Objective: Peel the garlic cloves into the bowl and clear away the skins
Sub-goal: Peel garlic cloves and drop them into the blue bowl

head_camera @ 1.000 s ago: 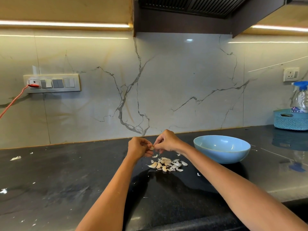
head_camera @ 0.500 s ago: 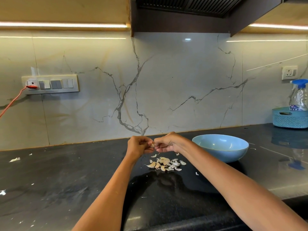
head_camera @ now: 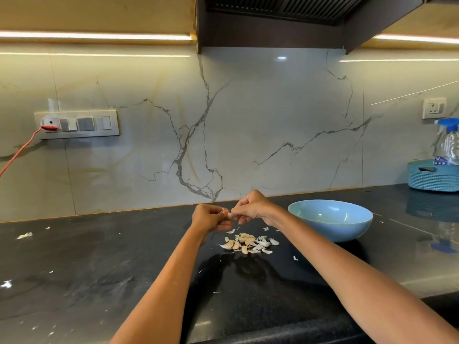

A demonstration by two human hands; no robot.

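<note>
a pale marble backsplash (head_camera: 248, 125) with grey veins across the whole back of the scene, lit by strip lights under the cabinets. above, centre to right, a dark range hood (head_camera: 285, 18). below, a long black stone countertop (head_camera: 99, 269), smudged and flecked with white scraps, the biggest near the left edge. on the far right, against the wall, a teal woven basket (head_camera: 433, 178) with a clear spray bottle (head_camera: 448, 142) standing in it, blue trigger on top. left on the wall, a switch panel (head_camera: 77, 124) with a red plug and an orange cord (head_camera: 17, 157) trailing down and left; a small white socket (head_camera: 434, 108) on the right wall. right of centre on the counter, a light blue bowl (head_camera: 330, 219), inside not shown well enough to tell its contents. just left of the bowl and nearer the camera, a small heap of garlic cloves (head_camera: 246, 242) mixed with loose skins (head_camera: 267, 251), a few more flakes scattered around. above that heap, off the counter, left hand (head_camera: 211, 218) and right hand (head_camera: 253, 208) meeting, fingers curled, both pinching one small garlic clove (head_camera: 229, 214) between the fingertips. forearms reaching in from the bottom edge, casting a shadow on the stone.
</note>
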